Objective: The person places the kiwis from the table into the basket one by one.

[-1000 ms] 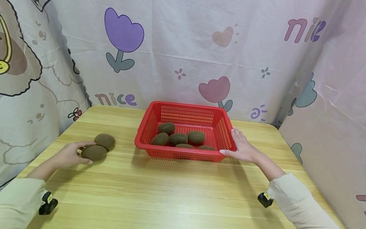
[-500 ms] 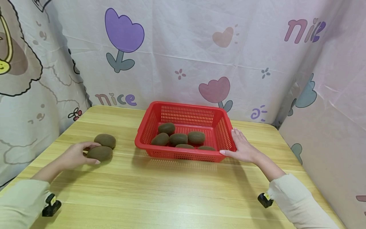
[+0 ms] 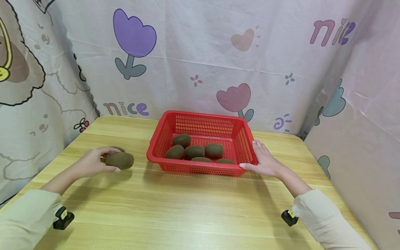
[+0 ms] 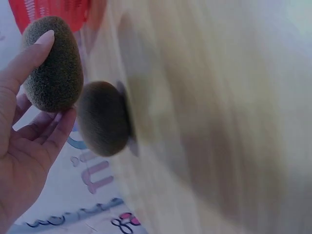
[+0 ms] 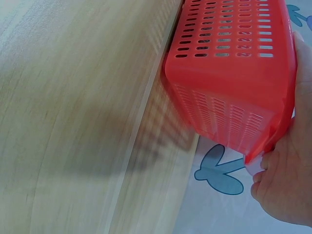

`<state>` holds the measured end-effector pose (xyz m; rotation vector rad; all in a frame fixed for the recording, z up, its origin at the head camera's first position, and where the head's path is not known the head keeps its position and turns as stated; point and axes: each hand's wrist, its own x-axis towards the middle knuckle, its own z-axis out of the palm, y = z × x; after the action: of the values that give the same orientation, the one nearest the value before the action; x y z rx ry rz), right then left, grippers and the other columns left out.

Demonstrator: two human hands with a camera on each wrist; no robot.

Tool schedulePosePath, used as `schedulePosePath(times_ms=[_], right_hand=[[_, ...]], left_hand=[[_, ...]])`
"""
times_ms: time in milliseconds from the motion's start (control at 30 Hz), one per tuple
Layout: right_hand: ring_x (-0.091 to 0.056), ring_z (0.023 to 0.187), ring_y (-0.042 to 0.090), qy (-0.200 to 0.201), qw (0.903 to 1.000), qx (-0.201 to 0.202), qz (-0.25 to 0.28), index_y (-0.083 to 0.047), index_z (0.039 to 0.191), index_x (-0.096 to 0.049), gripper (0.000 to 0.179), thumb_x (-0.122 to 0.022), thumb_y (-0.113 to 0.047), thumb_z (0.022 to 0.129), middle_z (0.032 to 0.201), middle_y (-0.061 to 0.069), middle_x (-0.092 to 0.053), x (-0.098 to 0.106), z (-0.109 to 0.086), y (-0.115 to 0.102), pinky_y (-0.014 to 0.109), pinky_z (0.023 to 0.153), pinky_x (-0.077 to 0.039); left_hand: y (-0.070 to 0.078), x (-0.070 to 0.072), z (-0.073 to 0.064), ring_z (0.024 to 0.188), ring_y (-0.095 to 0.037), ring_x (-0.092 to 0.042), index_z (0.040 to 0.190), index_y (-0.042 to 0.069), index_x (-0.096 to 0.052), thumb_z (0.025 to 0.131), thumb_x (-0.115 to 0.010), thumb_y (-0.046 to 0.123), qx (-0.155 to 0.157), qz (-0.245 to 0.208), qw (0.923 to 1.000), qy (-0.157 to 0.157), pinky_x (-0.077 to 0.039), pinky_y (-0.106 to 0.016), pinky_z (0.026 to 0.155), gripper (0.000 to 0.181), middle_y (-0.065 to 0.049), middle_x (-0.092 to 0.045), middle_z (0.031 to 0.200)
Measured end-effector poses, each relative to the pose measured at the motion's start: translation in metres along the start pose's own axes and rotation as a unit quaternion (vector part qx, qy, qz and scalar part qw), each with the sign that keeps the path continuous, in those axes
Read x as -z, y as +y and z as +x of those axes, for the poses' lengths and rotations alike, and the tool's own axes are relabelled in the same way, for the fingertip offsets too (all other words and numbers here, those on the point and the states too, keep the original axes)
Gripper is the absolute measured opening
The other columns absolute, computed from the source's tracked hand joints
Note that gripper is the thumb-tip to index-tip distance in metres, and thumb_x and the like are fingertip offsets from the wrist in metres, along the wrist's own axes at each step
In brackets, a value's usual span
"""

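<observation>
My left hand (image 3: 96, 161) grips a brown, fuzzy kiwi (image 3: 120, 160) between thumb and fingers. In the left wrist view that kiwi hangs over the wooden table. A second kiwi (image 4: 103, 118) lies on the table just beyond it, mostly hidden behind the held one in the head view. On the right, a red plastic basket (image 3: 200, 169) with slotted walls contains several kiwis (image 3: 194, 152). My right hand (image 3: 265, 161) holds the basket's near right corner, its thumb over the front rim and its fingers along the right side.
The wooden table (image 3: 187, 211) carries everything. A printed cloth (image 3: 187, 45) hangs behind it and at both sides, close to the basket's back. A small black device (image 3: 63, 218) is strapped at the left wrist, another black device (image 3: 289, 217) at the right.
My left hand has lifted the kiwi off the table and carried it to the right, across the second kiwi, which stays put. The right hand and the basket have not moved.
</observation>
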<state>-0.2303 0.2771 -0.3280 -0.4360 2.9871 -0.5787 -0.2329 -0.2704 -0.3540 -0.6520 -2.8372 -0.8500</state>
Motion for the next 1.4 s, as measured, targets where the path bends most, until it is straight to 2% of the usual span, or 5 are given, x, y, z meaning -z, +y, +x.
schedulePosePath(times_ms=[400,667,900,1200,1400], right_hand=[[-0.002,0.140,0.045,0.000,1.0000,0.001,0.001,0.002,0.147,-0.005,0.105,-0.059,-0.057,0.080,0.153,0.027,-0.002,0.001,0.001,-0.001,0.065,0.109,-0.016],[-0.002,0.140,0.046,0.002,1.0000,0.005,-0.001,0.004,0.147,-0.005,0.104,-0.058,-0.057,0.080,0.153,0.028,-0.003,0.002,-0.001,-0.002,0.065,0.109,-0.015],[-0.003,0.140,0.046,0.000,1.0000,0.003,0.000,0.004,0.147,-0.005,0.105,-0.058,-0.057,0.080,0.153,0.027,-0.003,0.002,0.000,-0.002,0.065,0.108,-0.016],[-0.002,0.140,0.046,0.002,1.0000,0.003,0.001,0.003,0.147,-0.005,0.105,-0.059,-0.057,0.080,0.153,0.027,-0.002,0.001,0.000,-0.001,0.066,0.108,-0.016],[-0.002,0.140,0.045,0.001,1.0000,0.002,-0.001,0.004,0.147,-0.005,0.105,-0.059,-0.057,0.080,0.153,0.027,-0.003,0.001,0.001,0.000,0.065,0.109,-0.015]], left_hand=[[0.034,0.018,0.022,0.083,0.007,-0.054,0.112,-0.001,-0.062,0.068,-0.082,0.025,-0.010,0.013,0.9995,0.026,-0.051,-0.018,0.070,0.055,-0.017,-0.067,0.100],[0.058,0.024,0.041,0.091,-0.031,-0.064,0.114,-0.003,-0.059,0.071,-0.080,0.026,-0.010,-0.005,0.9996,0.024,-0.056,-0.033,0.074,0.057,-0.019,-0.066,0.101],[0.079,0.018,0.058,0.094,-0.032,-0.063,0.117,-0.003,-0.058,0.073,-0.079,0.029,-0.007,-0.012,0.9999,0.005,-0.054,-0.046,0.080,0.059,-0.021,-0.065,0.105],[0.102,0.002,0.077,0.095,-0.028,-0.062,0.118,-0.002,-0.057,0.076,-0.076,0.030,-0.009,-0.019,0.9992,-0.033,-0.056,-0.040,0.079,0.056,-0.018,-0.064,0.107],[0.115,-0.014,0.090,0.090,-0.025,-0.060,0.114,-0.002,-0.058,0.075,-0.077,0.028,-0.033,0.000,0.9982,-0.050,-0.056,-0.037,0.077,0.052,-0.015,-0.065,0.102]])
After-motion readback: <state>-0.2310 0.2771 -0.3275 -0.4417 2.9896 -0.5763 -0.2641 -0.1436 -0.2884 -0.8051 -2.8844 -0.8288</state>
